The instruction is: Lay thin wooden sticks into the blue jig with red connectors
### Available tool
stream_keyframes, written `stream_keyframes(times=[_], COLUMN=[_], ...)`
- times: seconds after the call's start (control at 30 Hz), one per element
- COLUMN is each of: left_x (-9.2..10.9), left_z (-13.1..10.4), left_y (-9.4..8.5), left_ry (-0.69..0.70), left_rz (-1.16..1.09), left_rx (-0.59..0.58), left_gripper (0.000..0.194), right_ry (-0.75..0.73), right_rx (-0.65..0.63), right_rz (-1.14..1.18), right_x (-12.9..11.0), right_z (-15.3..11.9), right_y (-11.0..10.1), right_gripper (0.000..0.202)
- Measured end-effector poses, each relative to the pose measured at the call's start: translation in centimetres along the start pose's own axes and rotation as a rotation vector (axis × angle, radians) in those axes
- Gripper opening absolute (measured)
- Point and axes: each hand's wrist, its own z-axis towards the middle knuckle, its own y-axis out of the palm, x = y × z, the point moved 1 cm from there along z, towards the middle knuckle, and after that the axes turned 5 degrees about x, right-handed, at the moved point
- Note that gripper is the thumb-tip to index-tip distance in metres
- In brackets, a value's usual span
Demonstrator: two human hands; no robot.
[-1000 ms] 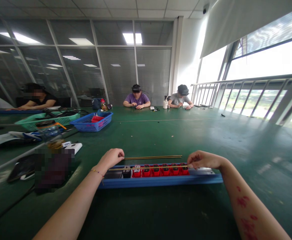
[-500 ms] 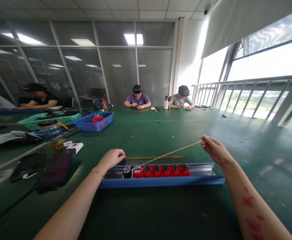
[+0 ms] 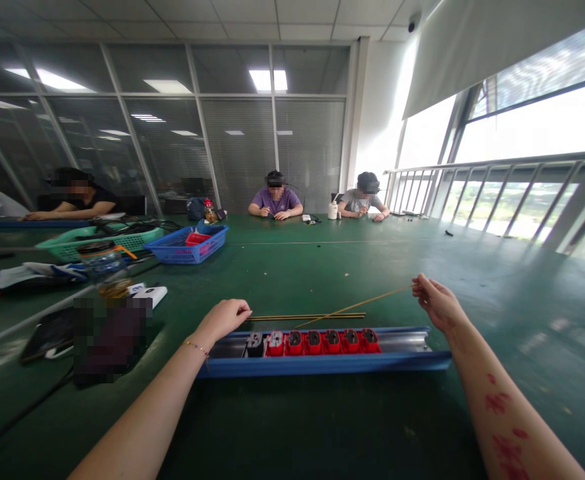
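Observation:
My right hand (image 3: pixel 438 303) is closed, its fingertips pinching one end of a thin yellowish rod (image 3: pixel 357 305). The rod slants down to the left, and its lower end is near the back edge of a blue metal channel (image 3: pixel 322 364). My left hand (image 3: pixel 225 317) is closed, its fingertips at the left ends of thin rods (image 3: pixel 317 316) lying behind the channel. Inside the channel stands a row of several red blocks (image 3: pixel 313 343) with dark tops. A black block (image 3: pixel 255 344) is at the row's left end.
On the left are a blue basket (image 3: pixel 187 248) with a red container, a green basket (image 3: pixel 62 248), a jar (image 3: pixel 105 270), and a phone (image 3: pixel 47 333). People sit across the green table (image 3: pixel 517 320), two opposite and others at far left. A railing (image 3: pixel 502 193) is at right.
My right hand has moved slightly right, drawing the slanted rod along, so its lower end is now further right. My left hand stays almost in place.

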Motion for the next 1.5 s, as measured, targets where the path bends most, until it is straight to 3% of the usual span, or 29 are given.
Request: stream_keyframes(times=[0.17,0.37,0.47,0.57,0.77,0.93,1.17,1.5], left_x=[-0.1,-0.3,-0.4,-0.5,-0.7,-0.6,-1.0,-1.1], left_z=[0.0,0.0,0.1,0.1,0.3,0.6,1.0,1.2], left_y=[0.0,0.1,0.1,0.3,0.4,0.5,0.9,1.0], left_ry=[-0.010,-0.029,-0.031,-0.034,0.000,0.069,0.096,0.116], left_rz=[0.012,0.013,0.011,0.014,0.000,-0.040,-0.040,-0.044], left_rx=[0.024,0.048,0.054,0.056,0.034,-0.056,-0.093,-0.162], left_gripper=[0.025,0.025,0.023,0.021,0.020,0.027,0.026,0.017], right_ry=[0.045,-0.067,-0.106,-0.200,-0.408,-0.470,-0.509,-0.456], right_rx=[-0.080,-0.382,-0.554,-0.645,-0.688,-0.695,-0.791,-0.894], right_rz=[-0.033,-0.193,-0.356,-0.565,-0.993,-1.239,-1.206,-1.245], right_x=[-0.3,-1.4,-1.7,-1.6,-1.2,-1.4,-0.6,0.0], right_z=[-0.7,-2.2,-3.0,-3.7,-4.5,-4.7,-4.2,-3.3], right_y=[1.5,3.5,5.1,6.9,10.4,11.4,11.2,12.4], right_gripper=[0.039,0.034,0.032,0.024,0.014,0.019,0.031,0.028])
